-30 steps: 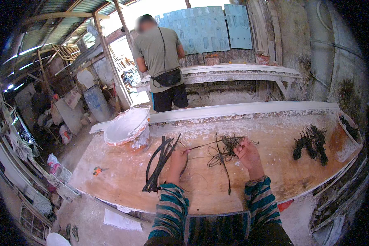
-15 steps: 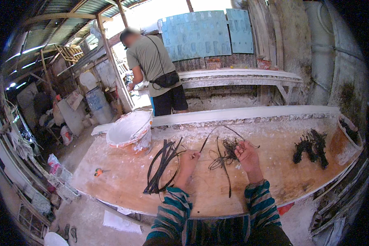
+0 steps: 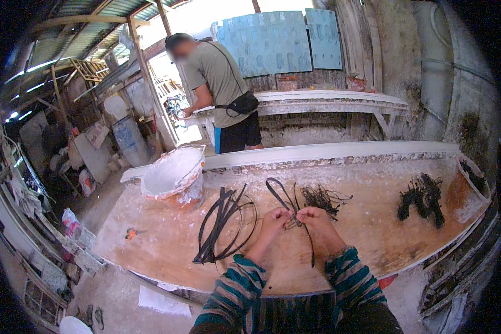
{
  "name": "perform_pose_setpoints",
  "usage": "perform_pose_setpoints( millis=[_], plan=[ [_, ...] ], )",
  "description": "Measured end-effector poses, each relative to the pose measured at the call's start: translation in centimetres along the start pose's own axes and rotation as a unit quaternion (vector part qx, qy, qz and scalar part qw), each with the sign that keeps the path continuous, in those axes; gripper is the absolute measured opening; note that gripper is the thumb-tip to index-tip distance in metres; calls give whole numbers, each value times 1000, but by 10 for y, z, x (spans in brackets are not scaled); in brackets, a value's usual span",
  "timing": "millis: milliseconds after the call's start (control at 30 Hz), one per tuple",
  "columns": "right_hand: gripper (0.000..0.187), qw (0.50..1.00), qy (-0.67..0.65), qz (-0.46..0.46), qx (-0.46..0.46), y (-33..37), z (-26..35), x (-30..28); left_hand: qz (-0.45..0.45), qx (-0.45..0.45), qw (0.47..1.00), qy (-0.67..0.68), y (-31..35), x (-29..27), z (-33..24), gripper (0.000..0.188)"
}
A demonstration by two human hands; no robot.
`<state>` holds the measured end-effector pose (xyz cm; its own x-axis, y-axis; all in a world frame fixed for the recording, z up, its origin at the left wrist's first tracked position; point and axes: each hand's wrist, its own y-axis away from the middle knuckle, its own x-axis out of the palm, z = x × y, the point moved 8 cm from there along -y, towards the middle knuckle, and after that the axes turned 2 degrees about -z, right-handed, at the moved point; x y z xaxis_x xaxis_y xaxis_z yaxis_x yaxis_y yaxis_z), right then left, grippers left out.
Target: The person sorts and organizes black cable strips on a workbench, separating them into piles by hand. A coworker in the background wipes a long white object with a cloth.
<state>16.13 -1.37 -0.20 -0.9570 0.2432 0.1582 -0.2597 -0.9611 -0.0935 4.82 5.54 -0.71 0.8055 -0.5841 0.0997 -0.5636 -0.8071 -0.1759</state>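
Observation:
Close together over the middle of the wooden table, my left hand and my right hand both pinch a dark flat strip. The strip rises in a narrow loop beyond my fingers, and an end hangs down toward me. Its crossing point is partly hidden by my fingertips. A tangle of thin dark strands lies just past my right hand. Left of my left hand rests a bundle of long black strips, loosely curved.
A whitened bucket stands at the far left; orange-handled scissors lie nearer. On the right are black knotted bundles and a tilted orange bucket. A co-worker bends over a whitened bench behind.
My right hand has left the strand tangle and moved left to meet my left hand, which shifted right. The strip is now looped between them. The co-worker has shifted slightly right.

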Motion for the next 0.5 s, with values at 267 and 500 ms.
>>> perform_pose_setpoints(
  millis=[267, 500],
  plan=[
    [15, 1000, -2, 5, -12, -2, -3, 4, -3, 20, 1000, 7, -4, -2, 0, 13],
    [12, 995, 100, 10, -20, -5, -9, 0, -3, 11, 999, 30, -4, -5, 0, 10]
  ],
)
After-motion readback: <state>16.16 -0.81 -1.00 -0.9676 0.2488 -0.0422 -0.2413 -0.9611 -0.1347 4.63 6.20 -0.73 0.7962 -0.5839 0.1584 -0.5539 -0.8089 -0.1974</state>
